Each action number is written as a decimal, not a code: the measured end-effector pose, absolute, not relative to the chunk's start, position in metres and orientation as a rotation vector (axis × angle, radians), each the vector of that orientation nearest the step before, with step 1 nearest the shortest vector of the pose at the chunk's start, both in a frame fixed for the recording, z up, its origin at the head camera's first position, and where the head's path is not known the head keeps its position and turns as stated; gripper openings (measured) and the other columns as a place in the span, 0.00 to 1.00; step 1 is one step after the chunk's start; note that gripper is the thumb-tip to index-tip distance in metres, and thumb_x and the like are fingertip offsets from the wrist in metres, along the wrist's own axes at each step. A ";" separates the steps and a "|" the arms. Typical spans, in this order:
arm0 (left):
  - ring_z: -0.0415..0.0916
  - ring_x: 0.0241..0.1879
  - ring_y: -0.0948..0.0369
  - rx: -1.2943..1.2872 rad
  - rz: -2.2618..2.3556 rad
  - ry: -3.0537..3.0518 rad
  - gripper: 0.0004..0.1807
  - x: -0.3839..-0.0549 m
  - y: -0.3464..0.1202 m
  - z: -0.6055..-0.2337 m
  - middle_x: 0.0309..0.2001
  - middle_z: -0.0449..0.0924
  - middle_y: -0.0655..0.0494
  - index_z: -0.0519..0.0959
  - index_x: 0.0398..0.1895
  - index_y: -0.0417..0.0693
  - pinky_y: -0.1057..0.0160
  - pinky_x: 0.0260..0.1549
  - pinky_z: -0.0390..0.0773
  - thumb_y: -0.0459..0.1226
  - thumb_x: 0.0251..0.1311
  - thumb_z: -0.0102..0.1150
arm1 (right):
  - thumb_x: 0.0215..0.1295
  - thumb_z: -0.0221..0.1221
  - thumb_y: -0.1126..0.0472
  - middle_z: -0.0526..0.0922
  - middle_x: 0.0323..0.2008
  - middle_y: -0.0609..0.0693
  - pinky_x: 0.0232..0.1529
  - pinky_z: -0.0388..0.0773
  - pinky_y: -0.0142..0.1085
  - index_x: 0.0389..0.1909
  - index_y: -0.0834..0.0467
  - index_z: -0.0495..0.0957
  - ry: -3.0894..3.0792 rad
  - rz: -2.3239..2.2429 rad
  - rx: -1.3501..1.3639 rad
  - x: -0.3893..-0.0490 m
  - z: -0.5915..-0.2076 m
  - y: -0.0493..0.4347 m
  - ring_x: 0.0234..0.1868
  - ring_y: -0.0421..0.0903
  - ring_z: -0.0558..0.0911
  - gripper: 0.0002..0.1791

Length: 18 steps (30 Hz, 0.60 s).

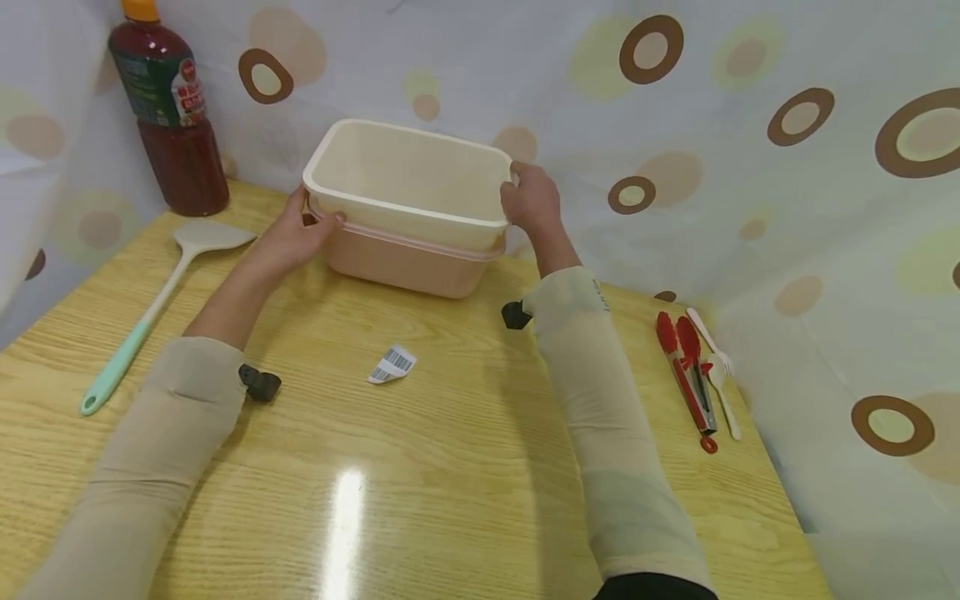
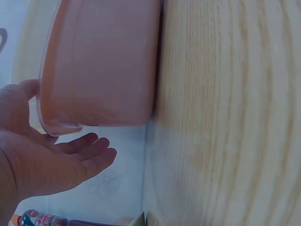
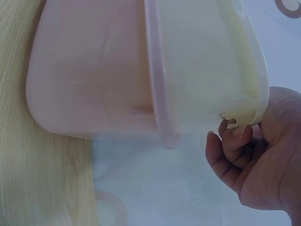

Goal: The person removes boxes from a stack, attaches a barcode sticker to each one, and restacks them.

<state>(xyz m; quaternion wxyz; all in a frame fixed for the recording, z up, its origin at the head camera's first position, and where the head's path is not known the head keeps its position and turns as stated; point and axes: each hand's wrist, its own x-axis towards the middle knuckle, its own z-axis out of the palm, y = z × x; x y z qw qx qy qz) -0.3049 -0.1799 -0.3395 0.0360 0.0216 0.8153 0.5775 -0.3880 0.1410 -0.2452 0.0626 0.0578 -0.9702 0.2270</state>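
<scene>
A cream plastic bin (image 1: 408,210) sits nested inside a pink plastic bin (image 1: 405,262) at the back of the table. My left hand (image 1: 296,236) pinches the pink bin's rim at its left end, thumb on the front side. In the left wrist view, the other fingers (image 2: 96,153) of that hand extend below the rim, off the wall. My right hand (image 1: 534,198) grips the cream bin's right end at the rim, its fingers (image 3: 233,143) curled under the edge. The cream rim stands well above the pink one at that end. Both bins' visible insides hold nothing.
A bottle of dark red liquid (image 1: 176,125) stands at the back left, near a spatula (image 1: 161,296). A barcode sticker (image 1: 392,364) lies before the bins. Red tongs (image 1: 688,375), a fork (image 1: 708,340) and a spoon (image 1: 723,392) lie near the right edge. A patterned sheet (image 1: 720,208) hangs close behind.
</scene>
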 end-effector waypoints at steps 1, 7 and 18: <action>0.52 0.78 0.44 0.067 1.770 2.499 0.49 -0.305 -0.180 -0.340 0.81 0.46 0.41 0.28 0.82 0.64 0.41 0.74 0.56 0.58 0.72 0.47 | 0.75 0.44 0.59 0.69 0.74 0.54 0.71 0.68 0.44 0.76 0.57 0.63 -2.929 0.694 0.171 -0.388 -0.244 0.141 0.69 0.54 0.72 0.30; 0.49 0.78 0.43 0.074 1.760 2.490 0.51 -0.306 -0.183 -0.342 0.81 0.44 0.39 0.25 0.82 0.60 0.40 0.75 0.54 0.61 0.71 0.46 | 0.76 0.43 0.58 0.66 0.76 0.50 0.65 0.70 0.42 0.78 0.55 0.61 -2.921 0.742 0.148 -0.387 -0.230 0.142 0.61 0.53 0.75 0.30; 0.49 0.78 0.43 0.072 1.753 2.496 0.50 -0.303 -0.179 -0.340 0.81 0.43 0.41 0.28 0.83 0.61 0.40 0.75 0.54 0.60 0.71 0.47 | 0.77 0.43 0.57 0.82 0.62 0.51 0.36 0.70 0.31 0.78 0.52 0.62 -2.879 0.824 0.103 -0.379 -0.202 0.145 0.24 0.41 0.70 0.29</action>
